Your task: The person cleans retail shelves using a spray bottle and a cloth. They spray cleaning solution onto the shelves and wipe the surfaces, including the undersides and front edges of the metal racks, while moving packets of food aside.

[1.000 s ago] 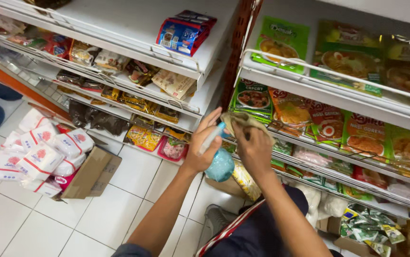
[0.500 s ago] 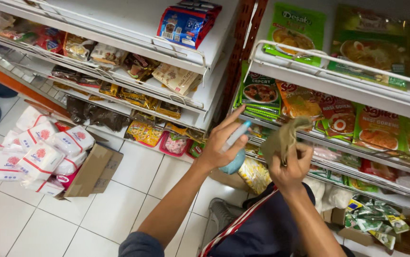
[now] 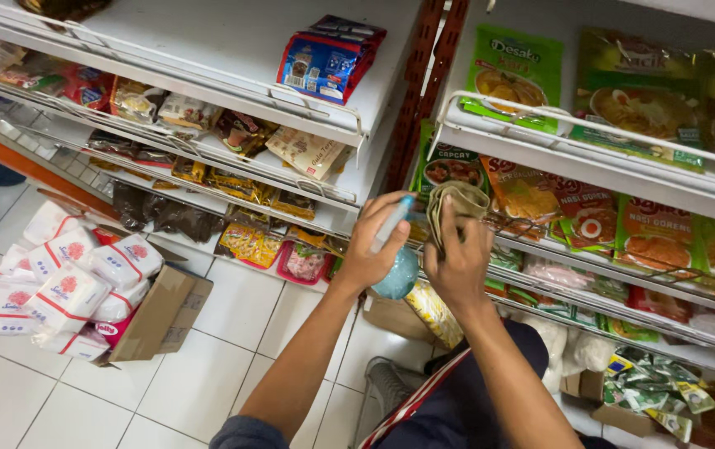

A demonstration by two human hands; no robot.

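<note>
Head view is showing both hands raised in front of a store shelf rail (image 3: 540, 116). Left hand (image 3: 371, 249) is gripping a light blue spray bottle (image 3: 397, 270), its fingers wrapping the nozzle while the round body is hanging just below the palm. Right hand (image 3: 459, 262) is clutching a folded olive cloth (image 3: 455, 204), holding it just beside the nozzle, near the green seasoning packets (image 3: 449, 166). Down on the tiled floor, a cardboard box (image 3: 158, 312) of white bags is sitting well apart.
</note>
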